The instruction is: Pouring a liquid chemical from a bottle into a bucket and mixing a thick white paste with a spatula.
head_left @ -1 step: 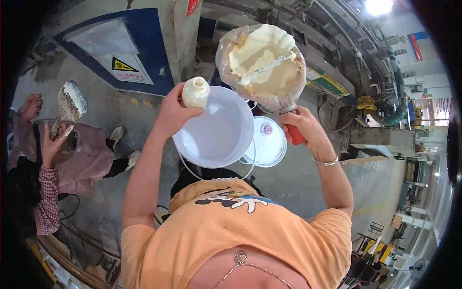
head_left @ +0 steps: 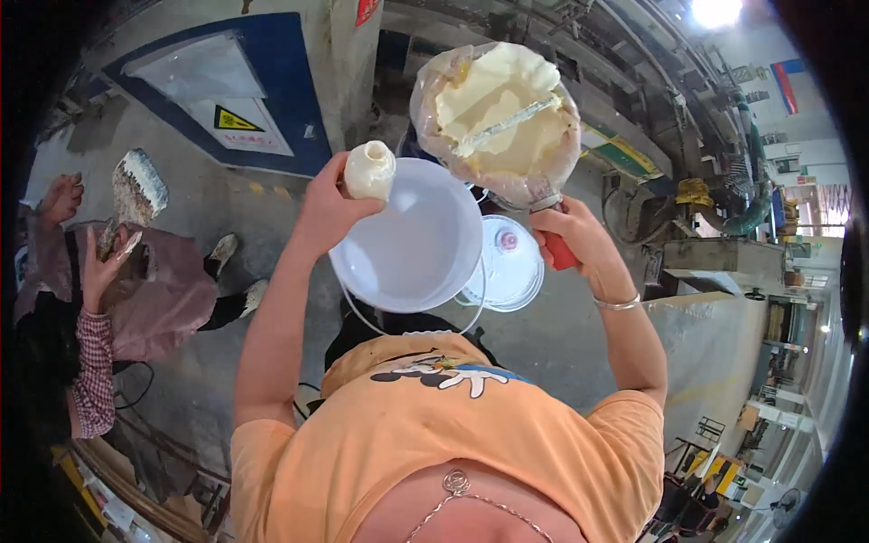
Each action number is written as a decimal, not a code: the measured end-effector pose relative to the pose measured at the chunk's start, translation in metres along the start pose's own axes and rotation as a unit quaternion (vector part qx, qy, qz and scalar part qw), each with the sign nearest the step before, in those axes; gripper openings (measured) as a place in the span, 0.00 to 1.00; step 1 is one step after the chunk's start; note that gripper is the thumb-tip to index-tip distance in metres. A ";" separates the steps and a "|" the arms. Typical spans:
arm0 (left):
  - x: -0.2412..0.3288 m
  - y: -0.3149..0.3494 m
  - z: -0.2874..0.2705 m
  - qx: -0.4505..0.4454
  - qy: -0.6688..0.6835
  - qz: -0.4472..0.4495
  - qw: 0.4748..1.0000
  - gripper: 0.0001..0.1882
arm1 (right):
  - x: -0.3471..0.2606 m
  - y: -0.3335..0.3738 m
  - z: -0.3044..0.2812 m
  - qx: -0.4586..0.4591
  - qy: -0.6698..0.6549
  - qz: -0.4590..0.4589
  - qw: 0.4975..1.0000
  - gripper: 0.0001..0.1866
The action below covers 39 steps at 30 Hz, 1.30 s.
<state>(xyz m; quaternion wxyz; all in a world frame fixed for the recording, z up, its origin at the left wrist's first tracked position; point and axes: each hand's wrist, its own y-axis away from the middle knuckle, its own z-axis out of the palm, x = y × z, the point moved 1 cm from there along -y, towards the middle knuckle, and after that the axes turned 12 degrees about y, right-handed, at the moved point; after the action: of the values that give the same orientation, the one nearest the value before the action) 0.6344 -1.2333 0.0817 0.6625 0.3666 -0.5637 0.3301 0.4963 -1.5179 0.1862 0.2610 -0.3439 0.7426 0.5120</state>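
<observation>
My left hand (head_left: 328, 206) is closed around a cream-coloured bottle (head_left: 370, 174) with an uncapped mouth, over the left rim of a white bucket (head_left: 407, 299) with a wire handle. My right hand (head_left: 579, 237) grips the red handle (head_left: 559, 251) of a tool with a metal collar; its working end is hidden, so its kind does not show. Just beyond that hand stands a plastic-lined tub (head_left: 572, 149) of thick cream-coloured paste (head_left: 498, 100). A pale, paste-smeared strip (head_left: 509, 125) lies across its opening.
A white lidded pail (head_left: 509, 290) with a reddish cap stands right of the bucket. At left another person (head_left: 154, 281) holds a paste-coated wide brush or scraper (head_left: 139, 190). A blue-framed cabinet (head_left: 303, 100) is far left; machinery (head_left: 670, 81) runs along the far right.
</observation>
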 end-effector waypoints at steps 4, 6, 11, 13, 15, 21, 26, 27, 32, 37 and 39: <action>-0.012 0.011 0.000 0.020 -0.016 -0.019 0.999 0.33 | 0.000 0.007 0.003 0.014 0.023 -0.007 1.000 0.08; -0.017 0.018 0.005 0.017 0.019 -0.045 0.999 0.34 | 0.001 0.012 0.003 0.026 0.045 -0.004 0.999 0.09; -0.037 0.020 0.012 0.018 0.018 -0.032 0.999 0.34 | 0.002 0.021 0.009 0.022 0.061 -0.019 0.998 0.09; -0.043 0.020 0.013 0.003 -0.021 -0.032 0.999 0.35 | -0.002 0.028 0.012 0.043 0.070 -0.030 0.996 0.09; -0.054 0.018 0.016 0.006 -0.019 -0.028 0.999 0.35 | -0.002 0.032 0.012 0.043 0.076 -0.027 0.996 0.09; -0.053 0.014 0.023 0.002 -0.016 -0.019 1.000 0.34 | -0.011 0.036 0.010 0.046 0.090 -0.045 0.994 0.08; -0.047 0.010 0.023 -0.001 -0.004 -0.013 1.000 0.33 | -0.024 0.041 0.011 0.066 0.114 -0.060 0.990 0.07; -0.047 0.010 0.023 -0.003 0.005 -0.012 1.000 0.33 | -0.024 0.042 0.010 0.066 0.112 -0.052 0.990 0.08; -0.047 0.012 0.024 -0.004 0.011 -0.002 1.000 0.34 | -0.023 0.043 0.011 0.071 0.111 -0.047 0.990 0.09; -0.047 0.010 0.024 -0.003 -0.048 0.009 0.999 0.35 | -0.023 0.045 0.012 0.084 0.131 -0.055 0.986 0.09; -0.048 0.010 0.025 -0.001 -0.060 0.015 0.998 0.35 | -0.021 0.046 0.010 0.084 0.129 -0.055 0.987 0.09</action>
<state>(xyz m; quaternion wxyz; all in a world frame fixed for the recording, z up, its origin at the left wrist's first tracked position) 0.6059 -1.2511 0.0379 0.6231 0.3767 -0.6081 0.3164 0.4740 -1.4921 0.2243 0.2189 -0.4239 0.7906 0.3837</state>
